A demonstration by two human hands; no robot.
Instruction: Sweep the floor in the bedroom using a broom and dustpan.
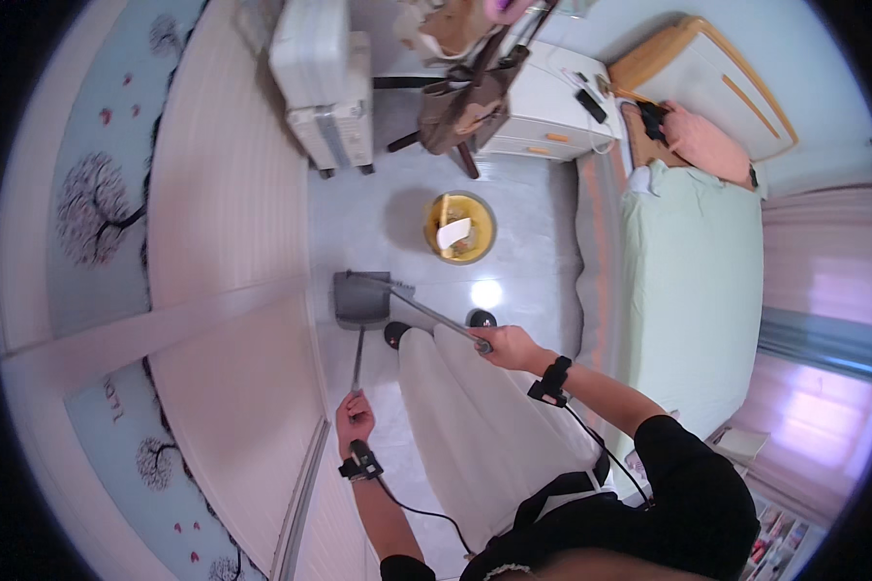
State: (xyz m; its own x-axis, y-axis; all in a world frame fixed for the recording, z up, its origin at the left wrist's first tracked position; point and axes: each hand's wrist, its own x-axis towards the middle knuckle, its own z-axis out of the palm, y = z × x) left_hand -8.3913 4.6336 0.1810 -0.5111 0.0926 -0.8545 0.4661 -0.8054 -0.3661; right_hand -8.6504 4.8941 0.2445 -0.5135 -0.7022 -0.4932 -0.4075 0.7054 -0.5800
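My left hand (355, 416) is closed around the handle of a grey dustpan (361, 303), whose pan lies on the tiled floor ahead of my feet. In my right hand (510, 347) is the top end of a long-handled broom (436, 314). The broom slants away to the left, and its dark head (378, 282) reaches over the dustpan's far part. Whether the bristles touch the pan cannot be made out. A round bin (485, 231) with a yellow liner stands farther ahead, holding crumpled waste and a white piece (453, 233).
Pale sliding wardrobe doors (225, 181) run along the left. Beyond the bin are stacked suitcases (330, 131), a stand hung with bags (450, 109) and a white drawer cabinet (527, 131). On the right is a bed (690, 290) with a pink pillow (708, 145). Cables hang from both wristbands.
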